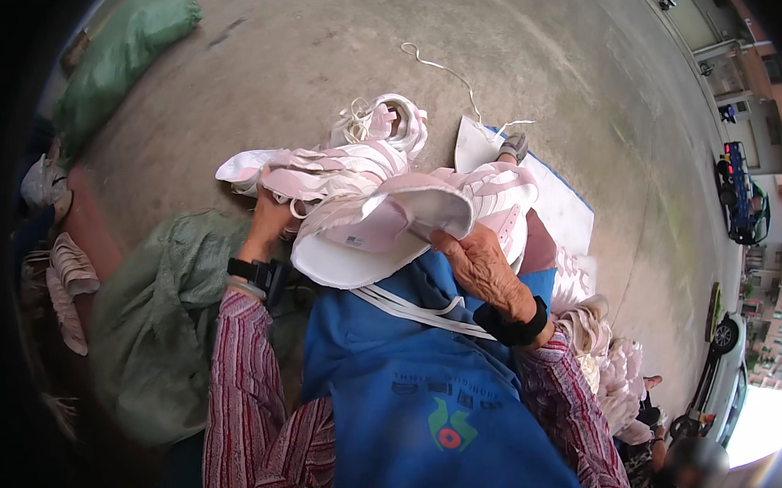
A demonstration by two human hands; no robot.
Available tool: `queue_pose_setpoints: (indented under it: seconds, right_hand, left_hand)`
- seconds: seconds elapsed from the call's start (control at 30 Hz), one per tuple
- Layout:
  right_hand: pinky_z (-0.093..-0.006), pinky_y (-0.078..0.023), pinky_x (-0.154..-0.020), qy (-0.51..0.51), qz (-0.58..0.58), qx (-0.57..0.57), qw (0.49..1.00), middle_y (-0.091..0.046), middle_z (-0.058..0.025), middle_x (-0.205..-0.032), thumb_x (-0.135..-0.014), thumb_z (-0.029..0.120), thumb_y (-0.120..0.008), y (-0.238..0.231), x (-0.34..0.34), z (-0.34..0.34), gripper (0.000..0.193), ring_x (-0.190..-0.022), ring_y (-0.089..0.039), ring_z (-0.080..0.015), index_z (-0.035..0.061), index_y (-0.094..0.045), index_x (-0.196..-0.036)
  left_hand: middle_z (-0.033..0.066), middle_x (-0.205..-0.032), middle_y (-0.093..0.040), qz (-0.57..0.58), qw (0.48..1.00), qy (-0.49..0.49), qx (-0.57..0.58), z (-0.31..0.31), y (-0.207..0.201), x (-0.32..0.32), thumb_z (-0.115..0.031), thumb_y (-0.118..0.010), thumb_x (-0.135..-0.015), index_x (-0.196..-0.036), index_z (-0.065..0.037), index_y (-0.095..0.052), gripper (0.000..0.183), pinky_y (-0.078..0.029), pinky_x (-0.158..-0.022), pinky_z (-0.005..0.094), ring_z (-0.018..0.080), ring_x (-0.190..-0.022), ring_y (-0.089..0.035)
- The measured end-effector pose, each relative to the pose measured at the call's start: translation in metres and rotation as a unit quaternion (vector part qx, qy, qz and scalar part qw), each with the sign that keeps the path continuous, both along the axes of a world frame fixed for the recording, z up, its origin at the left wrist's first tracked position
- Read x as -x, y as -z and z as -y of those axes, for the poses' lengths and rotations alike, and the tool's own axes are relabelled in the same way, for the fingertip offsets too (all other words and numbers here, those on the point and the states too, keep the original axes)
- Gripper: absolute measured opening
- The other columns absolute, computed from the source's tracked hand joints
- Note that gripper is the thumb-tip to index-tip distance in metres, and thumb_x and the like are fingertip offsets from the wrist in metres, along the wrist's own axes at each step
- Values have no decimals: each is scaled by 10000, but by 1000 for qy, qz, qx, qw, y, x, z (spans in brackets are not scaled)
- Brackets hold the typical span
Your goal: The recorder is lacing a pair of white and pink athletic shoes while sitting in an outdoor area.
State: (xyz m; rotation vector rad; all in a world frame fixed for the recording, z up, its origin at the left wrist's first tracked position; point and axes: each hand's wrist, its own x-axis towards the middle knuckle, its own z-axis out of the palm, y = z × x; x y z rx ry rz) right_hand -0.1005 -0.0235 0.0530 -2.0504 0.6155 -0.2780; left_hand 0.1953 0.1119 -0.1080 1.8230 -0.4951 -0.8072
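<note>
White-and-pink shoe uppers lie in a stack (344, 172) across my lap. My left hand (270, 216) is closed around the left part of this stack, its fingertips partly hidden under the pieces. In front of me an open shoe upper (356, 250) shows its pink lining and white edge. My right hand (481, 262) pinches the right edge of that upper between thumb and fingers. More uppers (498, 191) lie just beyond my right hand. White laces (402, 306) trail over my blue apron (396, 357).
A bundle of uppers (384, 122) rests past the stack, near a white board (559, 197) with a loose cord (444, 67). Green sacks (155, 333) stand at left and far left. Piled uppers (601, 348) lie at right; another person (656, 424) is at lower right.
</note>
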Motion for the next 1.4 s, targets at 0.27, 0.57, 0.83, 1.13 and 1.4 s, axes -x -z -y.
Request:
queue_pose_setpoints:
  seconds: [0.27,0.57,0.83,1.13,1.4]
  right_hand:
    - [-396,-490,-684,-67,86,90,990,-549,-154,-926,-856,50,-536,-12,-29,-11,210,-804,-577,-350,24,-563,-1062]
    - [-395,-488,-689,-84,33,279,956,-522,-138,-883,-777,53,-588,18,-88,-34,189,-803,-590,-316,6,-516,-946]
    - [-384,-473,-785,-39,-9,243,969,-507,-188,-1003,-737,11,-557,42,-98,-30,328,-883,-555,-357,-52,-479,-1049]
    - [-419,-491,-815,-14,151,155,976,-473,-223,-1119,-730,-67,-535,43,-74,-21,448,-999,-535,-404,-73,-446,-1169]
    - [-346,-522,-652,186,69,170,965,-569,-153,-1016,-830,-4,-580,20,44,1,274,-798,-628,-289,47,-590,-1100]
  left_hand:
    - [74,-986,-608,-36,998,33,32,43,-25,-47,-285,-592,-915,-1126,-28,-541,337,-523,-681,267,143,-823,-627]
    - [31,-694,-587,30,990,139,-10,51,-116,-44,-357,-628,-882,-820,-4,-607,358,-470,-533,254,99,-579,-551]
    - [-4,-802,-614,-36,983,177,7,39,-136,-31,-267,-604,-893,-880,-26,-640,244,-421,-588,220,61,-681,-521]
    - [148,-1179,-566,451,830,299,133,40,-170,64,-85,-660,-762,-1161,-49,-545,417,-328,-1030,463,343,-1155,-503]
    - [87,-1210,-520,499,783,370,-18,18,-101,53,-138,-682,-774,-1175,-81,-497,445,-217,-1035,549,328,-1193,-444]
